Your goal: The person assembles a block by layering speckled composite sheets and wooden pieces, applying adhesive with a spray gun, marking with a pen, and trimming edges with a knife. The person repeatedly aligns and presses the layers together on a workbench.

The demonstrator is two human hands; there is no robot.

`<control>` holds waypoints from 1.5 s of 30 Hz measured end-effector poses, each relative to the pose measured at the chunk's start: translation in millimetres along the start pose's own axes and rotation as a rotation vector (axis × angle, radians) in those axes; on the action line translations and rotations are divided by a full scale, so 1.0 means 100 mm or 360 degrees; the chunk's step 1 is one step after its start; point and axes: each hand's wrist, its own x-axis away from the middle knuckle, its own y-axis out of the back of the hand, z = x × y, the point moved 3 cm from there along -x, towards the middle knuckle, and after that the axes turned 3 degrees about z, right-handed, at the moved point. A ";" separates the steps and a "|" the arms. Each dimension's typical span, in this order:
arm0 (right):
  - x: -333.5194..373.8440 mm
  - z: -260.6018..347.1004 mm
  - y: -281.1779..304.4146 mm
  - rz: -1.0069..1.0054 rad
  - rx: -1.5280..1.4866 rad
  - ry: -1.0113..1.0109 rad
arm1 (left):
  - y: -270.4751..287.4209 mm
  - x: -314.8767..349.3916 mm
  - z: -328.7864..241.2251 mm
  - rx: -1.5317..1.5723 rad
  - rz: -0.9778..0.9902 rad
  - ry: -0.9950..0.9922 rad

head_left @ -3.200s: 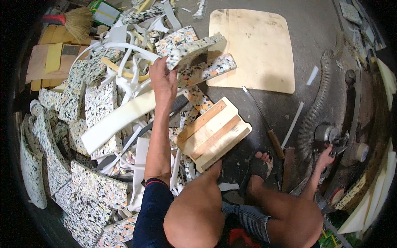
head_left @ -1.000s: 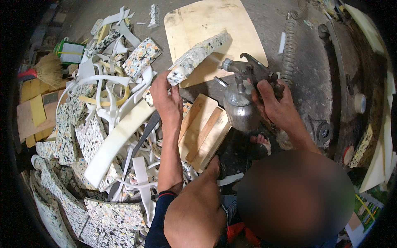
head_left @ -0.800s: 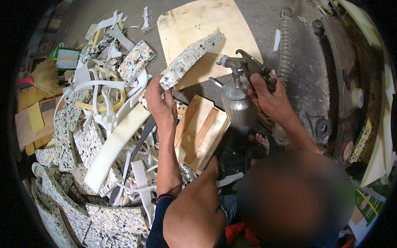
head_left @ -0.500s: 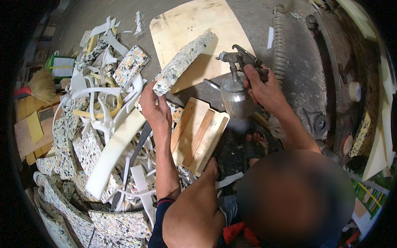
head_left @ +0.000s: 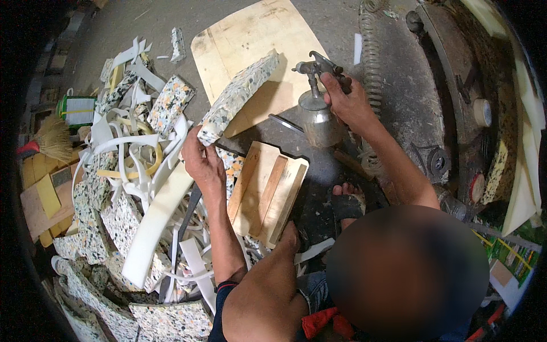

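My left hand (head_left: 205, 162) grips the near end of a thick speckled foam strip (head_left: 242, 94), its far end raised over a pale wooden board (head_left: 228, 37) on the floor. In my right hand (head_left: 348, 105) is a spray gun (head_left: 318, 117) with a metal cup, held upright with its nozzle pointing left toward the foam. The fingers wrap round its handle; whether the trigger is pressed I cannot tell. Below, between my hands, a smaller wooden panel (head_left: 250, 196) with battens across it leans beside my leg.
A heap of white foam offcuts (head_left: 137, 137) and speckled foam pieces (head_left: 171, 319) fills the left side. A coiled air hose (head_left: 371, 68) runs along the right. Near the board lies a metal bar (head_left: 286, 123). A straw brush (head_left: 54, 139) sits far left; a tape roll (head_left: 482, 113) is far right.
The whole view has shifted slightly, so most things sit a little further left. Both hands keep their holds on the foam strip and the spray gun.
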 end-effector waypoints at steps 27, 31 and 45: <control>-0.43 -0.24 -0.01 0.0062 0.0034 0.0342 | -0.04 0.01 0.30 0.0360 -0.0087 0.0096; -0.50 -0.26 -0.07 -0.0037 0.0026 0.0351 | -0.05 0.01 0.34 0.0202 -0.0018 0.0251; -0.04 -0.22 0.16 -0.0053 -0.0109 0.0075 | -0.06 0.02 0.30 0.0342 0.0013 0.0249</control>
